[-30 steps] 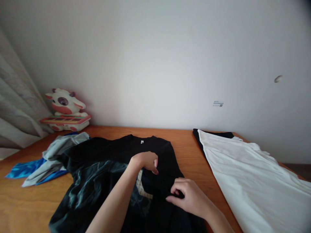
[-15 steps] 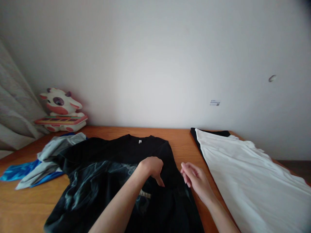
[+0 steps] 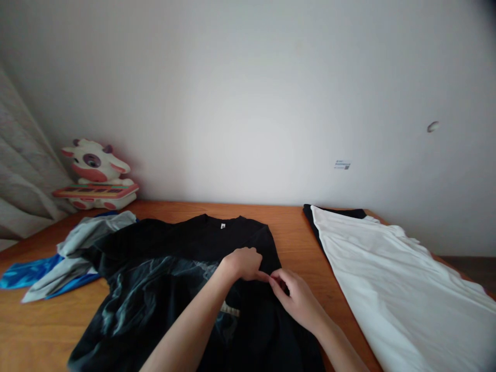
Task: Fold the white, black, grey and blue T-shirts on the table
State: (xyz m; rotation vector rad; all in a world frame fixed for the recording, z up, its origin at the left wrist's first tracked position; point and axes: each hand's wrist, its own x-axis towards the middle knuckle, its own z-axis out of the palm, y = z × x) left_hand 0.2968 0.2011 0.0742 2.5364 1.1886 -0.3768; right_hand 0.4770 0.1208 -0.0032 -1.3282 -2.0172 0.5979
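Observation:
A black T-shirt (image 3: 182,237) with a grey smoky print lies spread face up, its neckline towards the wall. Over its right half is my left hand (image 3: 245,264), fingers curled under and one digit stretched to the right; whatever may be in the curled fingers is hidden. My right hand (image 3: 296,297) pinches at the shirt's right side, thumb and fingertips together. Its fingertips meet the tip of that stretched digit. The dark cloth at this pinch is hard to make out.
On the wooden table (image 3: 294,243), a white garment (image 3: 387,268) lies over a black one (image 3: 351,212) at the right. Crumpled grey cloth (image 3: 87,235) and blue cloth (image 3: 31,271) lie at the left. A toy cow keyboard (image 3: 96,175) stands by the wall (image 3: 248,103) and curtain (image 3: 27,155).
My right hand has moved left from beside the shirt onto its right side, meeting my left hand. The left hand's pointing digit has swung from downward to rightward.

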